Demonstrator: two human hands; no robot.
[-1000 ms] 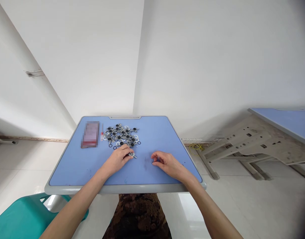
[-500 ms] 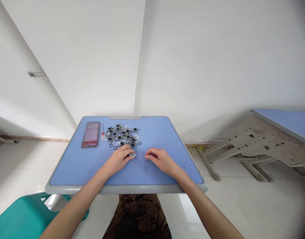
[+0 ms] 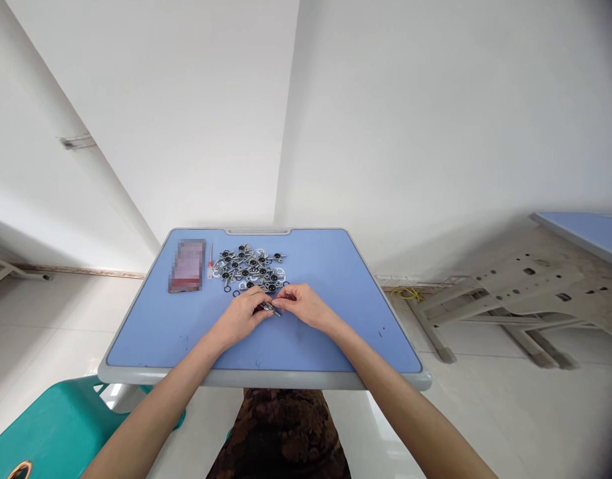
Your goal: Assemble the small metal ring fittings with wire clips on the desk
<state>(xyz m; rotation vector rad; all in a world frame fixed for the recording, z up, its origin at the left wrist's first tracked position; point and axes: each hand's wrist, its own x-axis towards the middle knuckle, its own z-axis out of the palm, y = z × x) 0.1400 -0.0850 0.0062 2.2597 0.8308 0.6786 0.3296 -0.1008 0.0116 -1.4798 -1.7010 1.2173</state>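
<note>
Over the blue desk (image 3: 326,339), my left hand (image 3: 246,314) is closed on a small metal part (image 3: 270,308), whose thin end sticks out to the right. My right hand (image 3: 303,306) is closed too, its fingertips right beside that part; what they pinch, if anything, is too small to make out. Just beyond both hands lies a pile of metal parts (image 3: 245,273) with round black pieces. A few black rings (image 3: 227,289) lie at the pile's near left edge.
A red-and-clear screwdriver (image 3: 210,266) lies left of the pile, beside a blurred-out phone-like object (image 3: 187,265). A green stool (image 3: 61,419) stands at the lower left. Another desk (image 3: 585,229) is at the right, with a yellow cord (image 3: 406,293) on the floor near it.
My right hand has moved left and slightly up to the metal part in my left hand, closing the gap between the hands. The whole view has shifted slightly.
</note>
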